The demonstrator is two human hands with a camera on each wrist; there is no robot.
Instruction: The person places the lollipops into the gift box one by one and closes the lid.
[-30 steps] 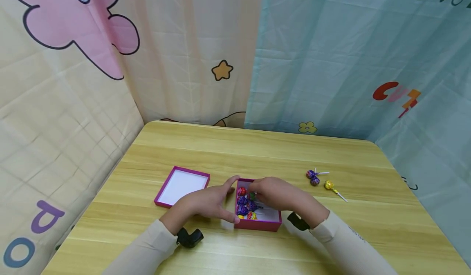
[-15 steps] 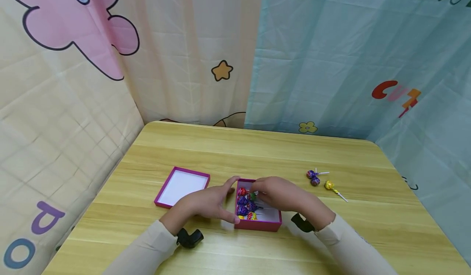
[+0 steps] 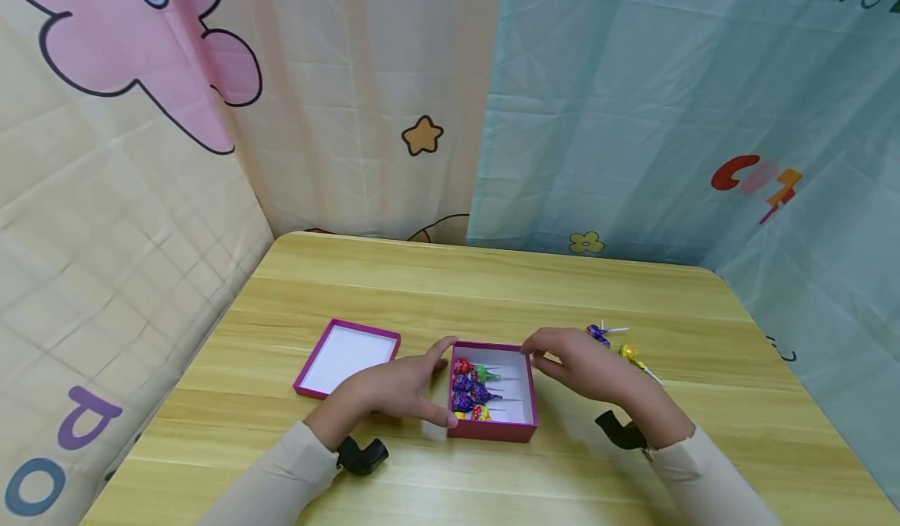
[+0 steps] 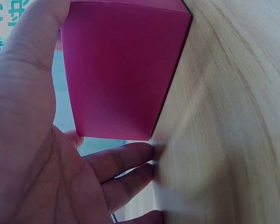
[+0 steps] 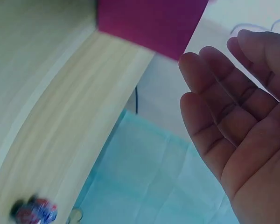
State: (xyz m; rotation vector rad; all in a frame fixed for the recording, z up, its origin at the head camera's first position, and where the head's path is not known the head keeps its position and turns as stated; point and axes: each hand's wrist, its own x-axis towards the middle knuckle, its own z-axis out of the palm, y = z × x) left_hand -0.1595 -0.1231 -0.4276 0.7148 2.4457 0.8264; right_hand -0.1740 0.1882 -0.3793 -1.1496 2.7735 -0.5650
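Head view gave me a pale wood-grain table, backed by cream cloth and blue cloth. Lollipops lay crosswise in the magenta box, heads toward its left wall, visible sticks pointing right. I saw the left hand spread wide against the box's left corners; the right hand, fingers loosely extended around nothing, was beside its right wall.

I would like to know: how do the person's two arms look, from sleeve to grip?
Both arms wear long cream sleeves ending near the wrist. At each wrist sits a curved black piece. The left grip and right grip are bare hands, no gloves showing.
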